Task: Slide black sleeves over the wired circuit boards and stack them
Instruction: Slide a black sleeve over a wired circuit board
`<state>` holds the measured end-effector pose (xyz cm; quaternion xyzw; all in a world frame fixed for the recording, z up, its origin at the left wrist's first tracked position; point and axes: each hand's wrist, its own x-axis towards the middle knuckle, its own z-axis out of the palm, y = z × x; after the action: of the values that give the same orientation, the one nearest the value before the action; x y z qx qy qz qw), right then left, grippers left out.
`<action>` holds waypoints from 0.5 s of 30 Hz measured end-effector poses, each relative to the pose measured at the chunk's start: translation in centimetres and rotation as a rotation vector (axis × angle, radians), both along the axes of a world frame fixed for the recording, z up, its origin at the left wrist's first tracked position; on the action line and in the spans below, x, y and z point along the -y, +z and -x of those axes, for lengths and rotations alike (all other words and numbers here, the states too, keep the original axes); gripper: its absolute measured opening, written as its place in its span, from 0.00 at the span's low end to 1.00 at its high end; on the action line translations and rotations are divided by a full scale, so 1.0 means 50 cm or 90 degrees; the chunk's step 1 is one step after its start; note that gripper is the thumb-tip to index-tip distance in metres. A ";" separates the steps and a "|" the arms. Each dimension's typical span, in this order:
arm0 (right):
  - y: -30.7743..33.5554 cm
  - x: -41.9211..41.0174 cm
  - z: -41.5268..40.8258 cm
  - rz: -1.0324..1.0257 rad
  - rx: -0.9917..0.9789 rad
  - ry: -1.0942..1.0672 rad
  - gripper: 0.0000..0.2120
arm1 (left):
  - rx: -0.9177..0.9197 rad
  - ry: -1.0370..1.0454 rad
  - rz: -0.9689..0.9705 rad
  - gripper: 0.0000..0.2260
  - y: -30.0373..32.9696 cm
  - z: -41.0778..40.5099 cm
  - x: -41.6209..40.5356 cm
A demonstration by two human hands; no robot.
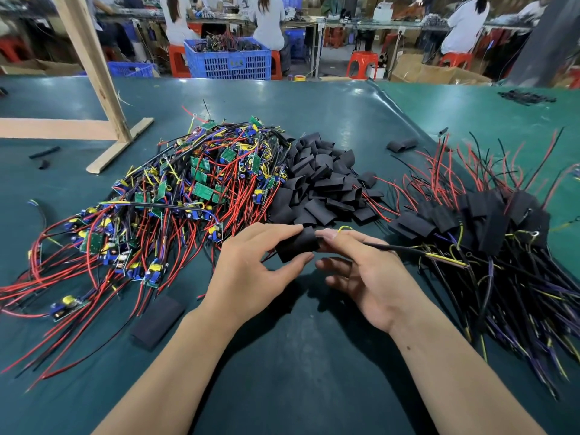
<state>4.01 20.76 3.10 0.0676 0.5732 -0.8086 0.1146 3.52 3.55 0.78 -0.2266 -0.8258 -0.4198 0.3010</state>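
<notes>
My left hand [251,265] pinches a black sleeve [296,244] between thumb and fingers, just above the table. My right hand [361,271] meets it from the right, fingertips at the sleeve's open end, gripping the wired board; its black and yellow wires [408,251] trail off to the right. The board itself is hidden inside the sleeve. A tangled heap of bare green circuit boards with red wires [175,196] lies to the left. Loose black sleeves [323,183] are piled behind my hands. Sleeved boards [477,221] are stacked at the right.
One spare black sleeve [157,321] lies flat near my left forearm. A wooden stand [103,98] rises at the back left of the green table mat [298,356]. Blue crates [227,59], red stools and seated people are beyond the table.
</notes>
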 end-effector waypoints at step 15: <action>-0.001 0.003 -0.003 -0.093 -0.117 -0.064 0.09 | 0.023 -0.017 0.003 0.17 0.002 -0.005 -0.003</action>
<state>4.14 20.60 3.05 0.0301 0.6345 -0.7722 0.0158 3.75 3.70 0.86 -0.2309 -0.8287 -0.4260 0.2801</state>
